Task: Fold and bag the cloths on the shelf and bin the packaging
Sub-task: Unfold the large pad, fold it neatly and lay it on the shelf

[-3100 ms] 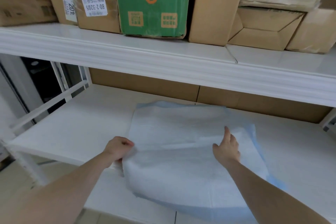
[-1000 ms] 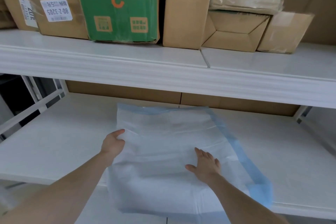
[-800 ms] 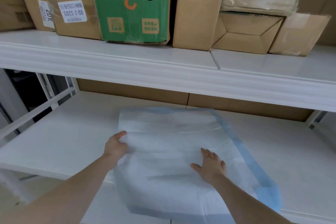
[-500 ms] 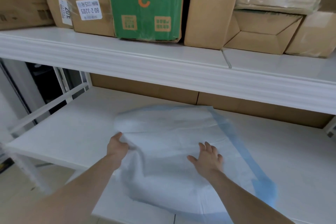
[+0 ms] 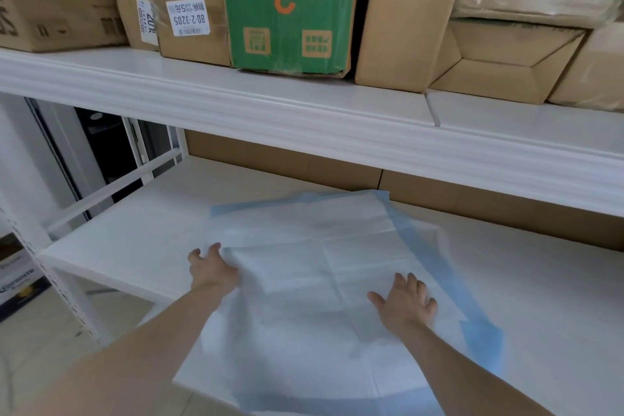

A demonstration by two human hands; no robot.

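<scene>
I see a white cloth (image 5: pixel 317 280) with a blue border lying spread over the lower shelf (image 5: pixel 135 233), its near part hanging past the shelf's front edge toward me. The blue border runs along the far edge and curves down the right side, ending in a bunched blue corner at the lower right. Crease lines cross the middle of the cloth in a grid. My left hand (image 5: pixel 211 272) is at the cloth's left edge, fingers curled round a fold of the fabric there, thumb on top, lifting that edge slightly off the shelf. My right hand (image 5: pixel 405 306) lies flat on the cloth to the right of centre, fingers straight and slightly spread, pressing the fabric down, just inside the blue border. The two hands are well apart, with the creased middle of the cloth between them. Both forearms reach in from the bottom of the view. Above, the upper shelf (image 5: pixel 304 105) carries a row of boxes: a green box (image 5: pixel 287 10) with an orange numeral and two round holes stands in the middle, brown cartons (image 5: pixel 405 27) sit on either side of it, and two of the left ones bear white labels. Brown cardboard (image 5: pixel 287 162) lines the back behind the lower shelf. At the left, the white frame (image 5: pixel 67 284) of the rack stands on a pale floor.
</scene>
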